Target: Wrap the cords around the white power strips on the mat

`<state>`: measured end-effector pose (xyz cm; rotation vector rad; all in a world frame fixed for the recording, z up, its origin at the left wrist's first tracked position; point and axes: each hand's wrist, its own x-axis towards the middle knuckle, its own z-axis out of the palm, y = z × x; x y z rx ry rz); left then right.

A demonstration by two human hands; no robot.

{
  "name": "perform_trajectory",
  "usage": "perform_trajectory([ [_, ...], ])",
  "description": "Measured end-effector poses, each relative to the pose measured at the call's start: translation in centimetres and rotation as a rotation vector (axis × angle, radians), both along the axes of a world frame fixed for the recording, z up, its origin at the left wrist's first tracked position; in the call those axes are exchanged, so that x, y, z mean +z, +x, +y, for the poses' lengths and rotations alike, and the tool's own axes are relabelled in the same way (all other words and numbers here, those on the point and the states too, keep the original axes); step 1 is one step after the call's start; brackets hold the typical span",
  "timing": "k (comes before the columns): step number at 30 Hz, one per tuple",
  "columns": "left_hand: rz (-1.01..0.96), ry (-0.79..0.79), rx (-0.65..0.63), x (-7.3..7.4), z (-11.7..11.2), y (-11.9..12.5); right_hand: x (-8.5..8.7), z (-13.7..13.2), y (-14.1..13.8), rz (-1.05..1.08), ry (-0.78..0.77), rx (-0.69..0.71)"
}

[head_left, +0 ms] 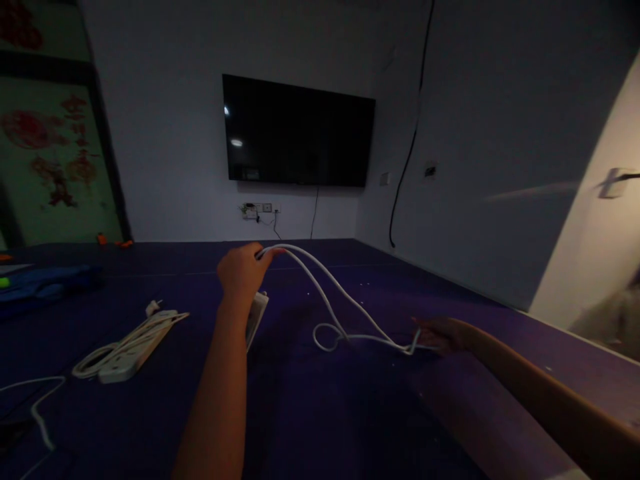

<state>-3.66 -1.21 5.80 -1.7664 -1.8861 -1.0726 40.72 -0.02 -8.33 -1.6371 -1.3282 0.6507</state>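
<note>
My left hand [245, 270] is raised near the middle of the view, its fingers closed round a white power cord [345, 293]. Two strands of the cord arc from it down to the right, with a small loop resting on the purple surface. Low on the right, my right hand [443, 335] is closed on the far end of the same cord; its fingertips are dim. Behind my left forearm shows part of a white power strip [257, 317], mostly hidden by the arm.
Another white power strip [135, 350], its cord bundled on top, lies on the purple mat [320, 413] at left. A loose white cable [40, 407] is at the left edge, near blue cloth [50, 283]. A television [300, 133] hangs on the far wall; a black cable [407, 160] dangles right.
</note>
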Motion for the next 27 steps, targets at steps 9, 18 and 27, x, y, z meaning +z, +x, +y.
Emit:
perform_trajectory([
  [9,-0.026,-0.011,0.041,-0.2,0.3,0.4,5.1,-3.6,-8.4,-0.844,0.7,-0.183],
  [18,-0.023,0.015,0.035,0.2,-0.3,-0.7,1.4,-4.8,-16.9,-1.369,0.872,0.378],
  [27,-0.223,0.112,0.25,0.2,-1.4,-6.1,3.0,-5.1,-6.7,-1.193,0.874,0.243],
])
